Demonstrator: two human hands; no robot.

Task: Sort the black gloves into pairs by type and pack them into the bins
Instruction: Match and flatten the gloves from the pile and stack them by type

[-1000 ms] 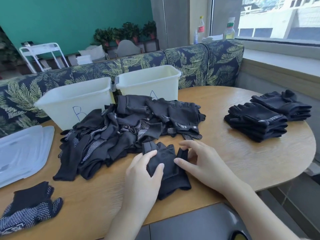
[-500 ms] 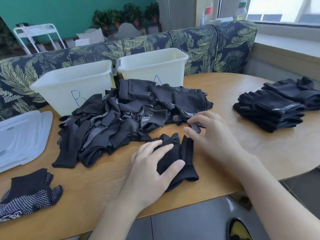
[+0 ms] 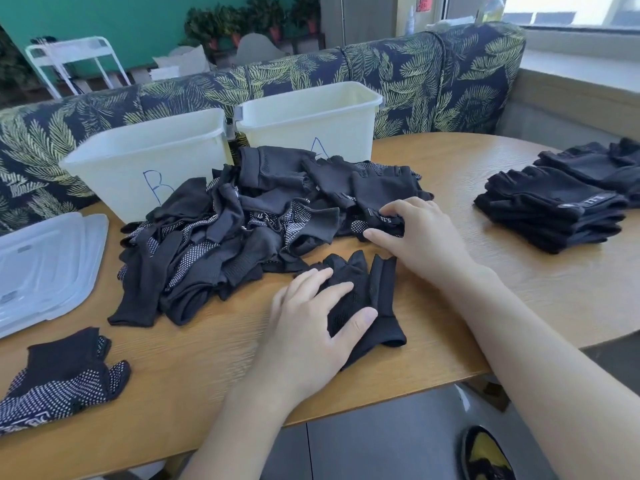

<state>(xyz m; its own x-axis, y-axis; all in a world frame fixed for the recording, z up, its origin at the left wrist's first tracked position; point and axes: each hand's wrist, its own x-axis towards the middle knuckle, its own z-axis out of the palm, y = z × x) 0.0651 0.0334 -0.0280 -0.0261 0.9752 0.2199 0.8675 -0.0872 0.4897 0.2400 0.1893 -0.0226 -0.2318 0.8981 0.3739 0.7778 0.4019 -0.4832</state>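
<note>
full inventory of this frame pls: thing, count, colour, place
loose heap of black fabric gloves: one heap, black with white dots, table centre
single black glove: 1, black, near edge, under left hand
stacked black fingerless gloves: two stacks, black, table right
dotted black glove pair: 1, black and white, near left
white plastic bin marked B: 1, white, back left
white plastic bin marked A: 1, white, back centre
clear plastic lids: stacked, clear, far left
left hand: presses single glove
right hand: grip on a heap glove's cuff

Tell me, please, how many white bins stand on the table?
2. Bin B stands at the back left of the table, behind the glove pile; bin A stands beside it on the right. No others are in view.
</note>
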